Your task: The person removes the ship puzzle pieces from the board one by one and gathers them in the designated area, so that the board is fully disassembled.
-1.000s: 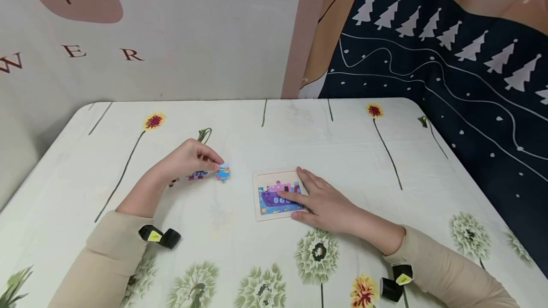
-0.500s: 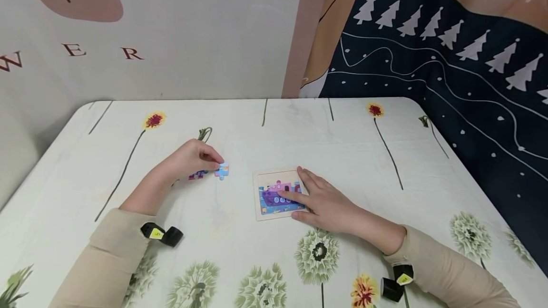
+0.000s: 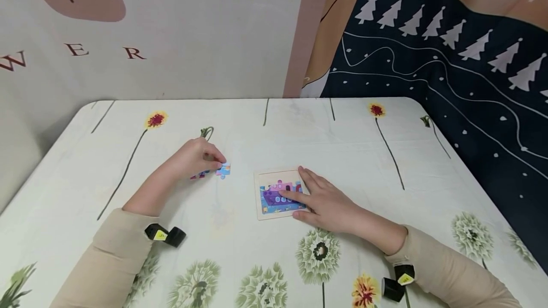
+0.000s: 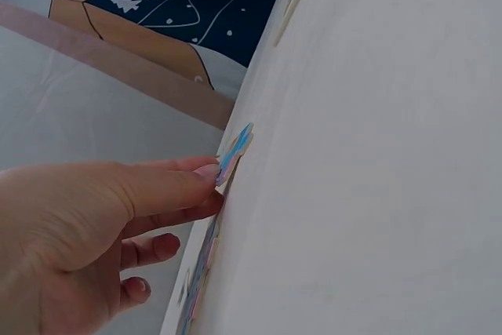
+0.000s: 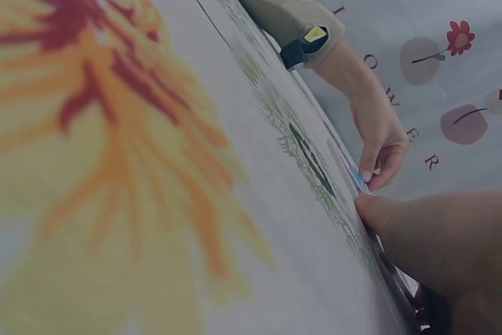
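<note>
Between thumb and fingertips, my left hand (image 3: 198,158) pinches a blue jigsaw piece (image 3: 223,169) at the left of the puzzle. In the left wrist view the same piece (image 4: 235,153) is seen nearly edge-on, tilted up from the table. More colourful pieces (image 3: 200,174) lie partly hidden under that hand. My right hand (image 3: 323,199) rests with fingers spread on the right side of a wooden puzzle tray (image 3: 259,194). Inside the tray lies a partly assembled picture of a purple and pink ship (image 3: 274,197) on blue; the fingers cover its right part.
A white tablecloth (image 3: 239,241) with printed flowers covers the table. Behind it hangs a pale printed cloth (image 3: 205,37), with a dark tree-patterned cloth (image 3: 411,56) at the right. Small black wrist cameras (image 3: 174,236) sit on both sleeves.
The piece in my left hand has turned slightly, and the left forearm has shifted a little to the right. My right hand stays on the tray.
</note>
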A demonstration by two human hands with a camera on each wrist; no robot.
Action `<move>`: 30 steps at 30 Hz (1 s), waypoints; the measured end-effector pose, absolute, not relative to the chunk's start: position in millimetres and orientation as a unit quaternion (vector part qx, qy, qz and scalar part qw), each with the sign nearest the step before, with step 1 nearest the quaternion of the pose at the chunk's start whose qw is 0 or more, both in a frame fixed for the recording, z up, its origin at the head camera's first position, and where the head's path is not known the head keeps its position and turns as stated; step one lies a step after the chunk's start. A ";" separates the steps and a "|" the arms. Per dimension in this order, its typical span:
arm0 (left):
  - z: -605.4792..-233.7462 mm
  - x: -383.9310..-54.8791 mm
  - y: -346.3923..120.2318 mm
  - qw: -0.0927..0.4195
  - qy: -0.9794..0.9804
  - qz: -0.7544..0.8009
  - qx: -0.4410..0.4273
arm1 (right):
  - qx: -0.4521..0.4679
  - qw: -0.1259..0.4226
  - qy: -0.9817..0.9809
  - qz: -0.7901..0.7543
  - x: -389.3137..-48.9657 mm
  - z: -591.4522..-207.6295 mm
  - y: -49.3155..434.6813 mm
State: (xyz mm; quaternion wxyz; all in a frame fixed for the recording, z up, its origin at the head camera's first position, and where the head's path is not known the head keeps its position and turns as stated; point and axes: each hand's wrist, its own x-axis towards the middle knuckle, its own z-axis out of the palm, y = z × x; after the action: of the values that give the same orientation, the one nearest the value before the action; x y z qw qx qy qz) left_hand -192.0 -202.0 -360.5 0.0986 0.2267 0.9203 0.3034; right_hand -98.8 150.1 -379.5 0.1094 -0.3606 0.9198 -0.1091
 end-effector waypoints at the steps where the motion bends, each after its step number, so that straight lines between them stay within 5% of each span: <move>1: -360.9 -192.0 -202.2 0.094 0.922 0.296 0.229 | -0.361 0.109 0.920 -0.109 -98.9 -379.7 150.1; 30: -368.3 -191.1 -208.7 0.093 0.910 0.348 0.205 | -0.399 0.081 0.907 -0.109 -88.4 -380.7 146.6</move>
State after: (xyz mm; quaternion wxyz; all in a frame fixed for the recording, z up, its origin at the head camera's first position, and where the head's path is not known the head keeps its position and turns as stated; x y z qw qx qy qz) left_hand -191.1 -208.7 -368.3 0.0927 0.2046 0.9102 0.3479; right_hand -88.4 146.6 -380.7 0.0806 -0.3990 0.9069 -0.1090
